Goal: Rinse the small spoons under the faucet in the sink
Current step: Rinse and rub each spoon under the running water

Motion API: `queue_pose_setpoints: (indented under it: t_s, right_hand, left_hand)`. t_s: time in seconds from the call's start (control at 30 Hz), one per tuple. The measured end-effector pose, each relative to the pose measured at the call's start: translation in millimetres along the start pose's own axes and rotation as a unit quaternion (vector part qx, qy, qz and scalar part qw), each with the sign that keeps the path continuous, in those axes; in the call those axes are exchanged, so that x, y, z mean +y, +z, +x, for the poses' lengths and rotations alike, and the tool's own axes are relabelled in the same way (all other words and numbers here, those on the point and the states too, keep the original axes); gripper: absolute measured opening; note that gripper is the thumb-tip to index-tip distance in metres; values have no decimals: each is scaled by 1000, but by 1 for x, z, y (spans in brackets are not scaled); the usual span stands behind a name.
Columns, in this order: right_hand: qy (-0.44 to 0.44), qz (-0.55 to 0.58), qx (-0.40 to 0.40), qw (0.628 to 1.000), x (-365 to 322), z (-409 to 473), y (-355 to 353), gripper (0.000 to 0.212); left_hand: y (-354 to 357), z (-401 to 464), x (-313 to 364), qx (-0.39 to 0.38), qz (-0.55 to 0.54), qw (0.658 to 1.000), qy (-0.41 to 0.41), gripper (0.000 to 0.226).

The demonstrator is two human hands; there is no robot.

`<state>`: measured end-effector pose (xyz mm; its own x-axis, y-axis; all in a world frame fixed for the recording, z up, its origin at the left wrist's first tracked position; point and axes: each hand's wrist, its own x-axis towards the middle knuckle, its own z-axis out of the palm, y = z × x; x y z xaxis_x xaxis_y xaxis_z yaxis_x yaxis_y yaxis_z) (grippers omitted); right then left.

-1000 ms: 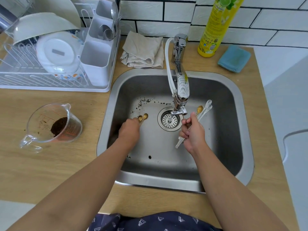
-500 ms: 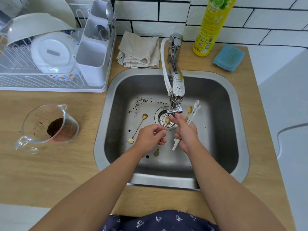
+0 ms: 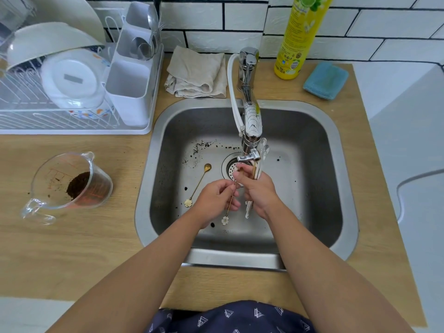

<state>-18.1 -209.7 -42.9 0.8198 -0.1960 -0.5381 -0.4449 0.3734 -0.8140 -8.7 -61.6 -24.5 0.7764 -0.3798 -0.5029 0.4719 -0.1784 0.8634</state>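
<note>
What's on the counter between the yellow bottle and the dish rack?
A crumpled beige cloth and the base of the faucet sit between the yellow bottle and the dish rack, behind the sink. The head view shows it.

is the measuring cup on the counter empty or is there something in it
Not empty. The clear measuring cup stands upright with a dark mound of grounds at its bottom.

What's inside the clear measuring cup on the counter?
The measuring cup holds a small heap of dark coffee-like grounds and specks on its wall. Nothing else shows; what lies beneath the heap is covered.
</note>
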Motion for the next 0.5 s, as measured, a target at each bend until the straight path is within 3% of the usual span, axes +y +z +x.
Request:
queue_pose_setpoints:
  t_s: [0.1,0.17,0.33,0.5]
  right_hand:
    - [-17,-45,59,997,1,2,-2,9]
    - [-25,-75,74,994,1,3,-2,13]
    - [-10,-64,2,998,3,1,4,9]
    - [-3,-81,26,996,1,3,4,17]
  left_hand:
    - [-3,-6,2,-35,0,999,-27,15]
    - [-6,-10,1,-38,34,998,-38,16]
    - [-7,-10,1,-15,88,996,-32,17]
    - [-7,-10,1,-20,81,996,-16,19]
